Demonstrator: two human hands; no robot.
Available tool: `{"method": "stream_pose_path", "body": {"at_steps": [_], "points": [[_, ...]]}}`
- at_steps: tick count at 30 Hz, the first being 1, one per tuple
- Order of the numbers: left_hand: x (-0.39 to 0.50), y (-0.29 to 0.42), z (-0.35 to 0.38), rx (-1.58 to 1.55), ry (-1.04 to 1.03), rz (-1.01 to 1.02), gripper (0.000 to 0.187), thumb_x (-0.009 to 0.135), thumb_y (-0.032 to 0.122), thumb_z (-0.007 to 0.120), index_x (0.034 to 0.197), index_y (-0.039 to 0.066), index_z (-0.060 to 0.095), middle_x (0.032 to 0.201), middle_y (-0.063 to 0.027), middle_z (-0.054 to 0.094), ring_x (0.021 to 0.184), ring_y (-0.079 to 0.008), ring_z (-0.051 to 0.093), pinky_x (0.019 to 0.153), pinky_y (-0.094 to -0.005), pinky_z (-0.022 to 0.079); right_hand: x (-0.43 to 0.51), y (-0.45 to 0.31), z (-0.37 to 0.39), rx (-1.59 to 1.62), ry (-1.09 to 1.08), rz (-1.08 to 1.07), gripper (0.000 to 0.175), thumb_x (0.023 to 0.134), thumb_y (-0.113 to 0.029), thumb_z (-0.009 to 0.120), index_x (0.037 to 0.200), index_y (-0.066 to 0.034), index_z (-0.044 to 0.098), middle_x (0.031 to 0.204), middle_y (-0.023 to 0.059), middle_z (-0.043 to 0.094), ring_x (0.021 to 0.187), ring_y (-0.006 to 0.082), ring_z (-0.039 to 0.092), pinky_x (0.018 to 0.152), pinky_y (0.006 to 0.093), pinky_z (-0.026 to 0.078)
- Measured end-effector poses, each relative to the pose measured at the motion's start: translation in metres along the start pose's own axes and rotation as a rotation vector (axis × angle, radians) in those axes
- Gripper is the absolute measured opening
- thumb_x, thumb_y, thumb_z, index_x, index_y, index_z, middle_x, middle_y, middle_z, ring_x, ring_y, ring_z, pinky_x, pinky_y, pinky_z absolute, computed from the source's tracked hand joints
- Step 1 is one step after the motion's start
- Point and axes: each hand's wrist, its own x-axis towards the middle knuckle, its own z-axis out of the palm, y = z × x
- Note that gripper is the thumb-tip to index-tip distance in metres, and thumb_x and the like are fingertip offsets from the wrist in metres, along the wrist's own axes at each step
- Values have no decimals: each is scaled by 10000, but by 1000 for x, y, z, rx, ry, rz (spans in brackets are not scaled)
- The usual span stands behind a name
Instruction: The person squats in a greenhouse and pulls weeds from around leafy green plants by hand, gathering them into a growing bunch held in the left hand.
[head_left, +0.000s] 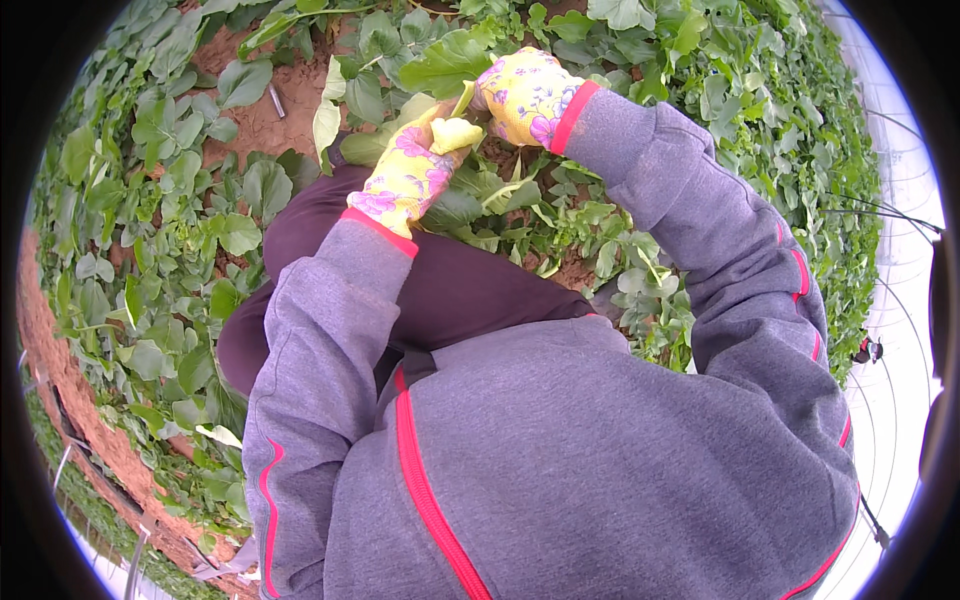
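Both my hands wear yellow gloves with a pink flower print and red cuffs. My left hand (405, 176) is closed around a pale green leaf stalk (465, 97), its thumb lying across the top. A broad green leaf (446, 64) spreads just above the two hands. Close beside the stalk is my right hand (529, 97), with its fingers curled inward. Its fingertips are hidden, so what it grips does not show. Under the hands grow low leafy plants (502, 187), and a yellowing leaf (328, 112) stands left of them.
Dense leafy plants (172, 172) surround me on reddish soil (296, 82). A short metallic rod (277, 101) pokes up from the soil. My bent leg (480, 285) in dark trousers lies below the hands. White sheeting (900, 262) with thin lines borders the right side.
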Motion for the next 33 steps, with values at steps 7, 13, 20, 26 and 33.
{"method": "stream_pose_path", "body": {"at_steps": [7,13,20,26,33], "points": [[10,8,3,162,-141,-223,448,757,53,709,1163,38,522,1026,-50,611,963,-129,568,844,-270,444,-9,-17,-5,97,-55,-23,337,769,-428,623,940,-139,650,757,66,656,737,276,651,631,408,511],[20,-2,1,469,-119,-231,409,750,34,710,1122,36,538,1034,-53,617,958,-139,578,846,-266,448,-9,-19,1,159,18,-28,320,775,-412,624,923,-130,653,773,79,657,774,272,641,688,393,500],[32,-36,-19,696,189,-135,507,745,422,715,1042,29,595,902,-153,641,868,-308,600,764,-355,456,-21,27,15,646,371,236,172,813,-168,613,930,-43,627,792,123,641,727,247,621,667,346,484],[28,-27,-13,457,237,-118,481,753,458,699,967,40,598,851,-140,631,811,-285,592,733,-372,451,-32,4,89,356,-151,149,255,724,-98,607,978,-93,628,838,134,653,823,328,634,713,417,498],[28,-17,-10,531,225,-165,312,797,228,721,982,43,552,792,14,530,699,-76,469,639,-218,401,43,7,198,152,-323,169,250,770,-236,572,949,-113,697,965,122,674,895,292,650,732,390,521]]}}
